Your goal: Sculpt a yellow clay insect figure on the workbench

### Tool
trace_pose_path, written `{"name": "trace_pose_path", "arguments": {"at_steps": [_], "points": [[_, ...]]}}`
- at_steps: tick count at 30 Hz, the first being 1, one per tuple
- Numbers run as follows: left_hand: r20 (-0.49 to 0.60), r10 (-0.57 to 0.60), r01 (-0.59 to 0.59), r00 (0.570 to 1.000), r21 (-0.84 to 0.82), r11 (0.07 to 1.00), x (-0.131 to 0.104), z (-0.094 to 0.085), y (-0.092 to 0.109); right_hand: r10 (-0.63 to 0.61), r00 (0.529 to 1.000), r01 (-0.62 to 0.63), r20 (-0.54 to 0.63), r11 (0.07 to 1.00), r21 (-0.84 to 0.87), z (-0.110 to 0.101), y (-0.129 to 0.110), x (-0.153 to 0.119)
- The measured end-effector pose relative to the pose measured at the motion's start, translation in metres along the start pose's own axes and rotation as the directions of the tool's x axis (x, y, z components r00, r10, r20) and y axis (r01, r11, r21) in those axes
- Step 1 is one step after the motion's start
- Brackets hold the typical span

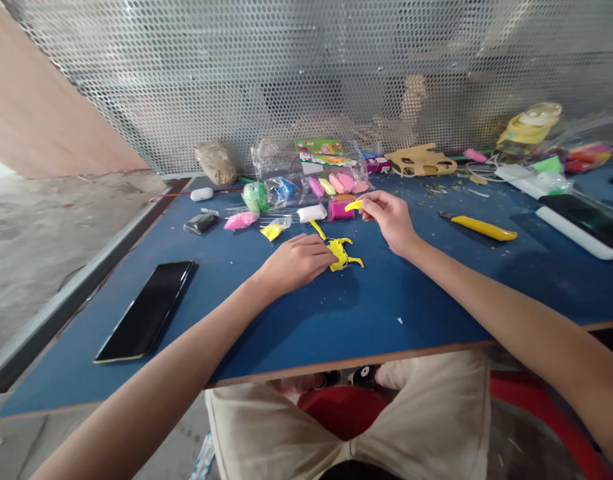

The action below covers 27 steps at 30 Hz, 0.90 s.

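A yellow modelling-clay figure with thin limbs lies flat on the blue table. My left hand rests palm down beside it, fingers curled together and fingertips on the figure's left side; the thumb is hidden. Above and to the right, my right hand pinches a small strip of yellow clay between thumb and fingers, clear of the figure. An opened packet of yellow clay sits just beyond my left hand.
Clay packets, including pink clay and white clay, line the back, near a perforated metal screen. A yellow utility knife lies right. A phone lies left. A bottle stands back right.
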<state>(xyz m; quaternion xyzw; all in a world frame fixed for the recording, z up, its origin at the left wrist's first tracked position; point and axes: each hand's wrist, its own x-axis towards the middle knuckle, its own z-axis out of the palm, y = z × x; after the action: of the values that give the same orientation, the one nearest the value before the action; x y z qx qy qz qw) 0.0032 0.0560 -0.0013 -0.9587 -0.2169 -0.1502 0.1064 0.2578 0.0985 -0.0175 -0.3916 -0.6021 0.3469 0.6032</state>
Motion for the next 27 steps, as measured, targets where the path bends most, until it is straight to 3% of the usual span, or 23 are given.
{"name": "trace_pose_path", "arguments": {"at_steps": [8,13,19,27], "points": [[-0.019,-0.052,0.051,0.998,-0.036,0.998,-0.001,0.0,0.005,-0.007,0.999,0.007,0.032,1.0,-0.006,0.001,0.0,-0.001],[-0.037,-0.127,0.126,0.991,-0.04,0.991,-0.004,-0.011,0.003,0.013,0.999,-0.013,0.045,1.0,0.002,0.001,0.0,-0.002],[0.097,0.005,0.004,0.995,-0.088,0.996,-0.006,-0.016,-0.002,0.014,0.998,-0.014,0.068,1.0,0.005,0.0,0.0,-0.002],[0.143,0.039,-0.025,0.989,-0.098,0.995,-0.004,-0.01,-0.001,0.022,0.996,-0.025,0.087,0.999,0.038,0.002,-0.003,-0.003]]}}
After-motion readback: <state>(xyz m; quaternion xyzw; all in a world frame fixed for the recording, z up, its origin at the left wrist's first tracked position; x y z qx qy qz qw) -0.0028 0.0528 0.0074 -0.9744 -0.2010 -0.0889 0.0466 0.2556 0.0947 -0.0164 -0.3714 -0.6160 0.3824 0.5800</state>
